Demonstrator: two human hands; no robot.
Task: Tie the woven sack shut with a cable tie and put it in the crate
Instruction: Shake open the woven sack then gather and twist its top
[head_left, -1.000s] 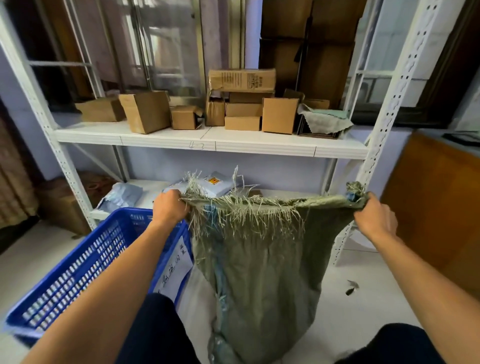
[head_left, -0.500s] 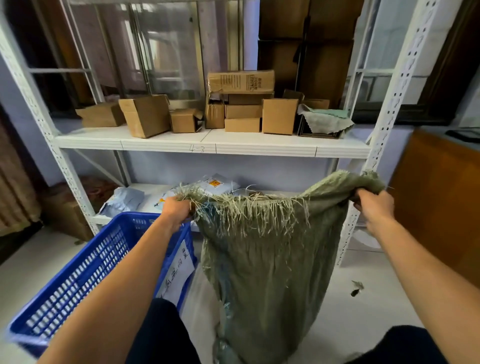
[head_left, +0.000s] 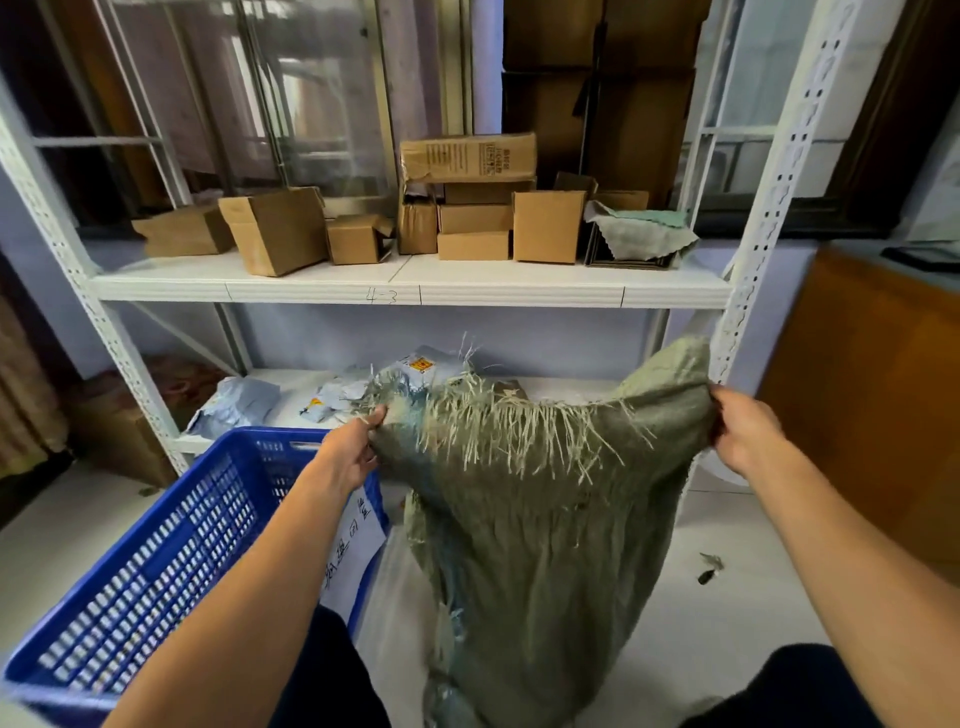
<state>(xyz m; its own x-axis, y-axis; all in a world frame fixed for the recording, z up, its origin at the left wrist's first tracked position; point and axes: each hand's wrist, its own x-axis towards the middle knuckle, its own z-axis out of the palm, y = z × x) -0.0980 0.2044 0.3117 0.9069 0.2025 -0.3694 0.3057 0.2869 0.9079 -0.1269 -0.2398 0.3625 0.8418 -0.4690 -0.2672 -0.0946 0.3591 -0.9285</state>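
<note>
Head view: green woven sack (head_left: 545, 519) hangs crumpled (top edge frayed).

Green woven sack (head_left: 535, 519) hanging upright, frayed mouth untied, beside blue slotted crate (head_left: 156, 561)

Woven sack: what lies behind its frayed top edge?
Grey mailer bags on the lower shelf, one with a yellow label. The woven sack, gripped by the left hand and right hand, covers whatever lies lower behind it.

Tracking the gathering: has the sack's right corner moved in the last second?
Yes: the sack, at its right corner, has risen along the upright toward the shelf above.
</note>
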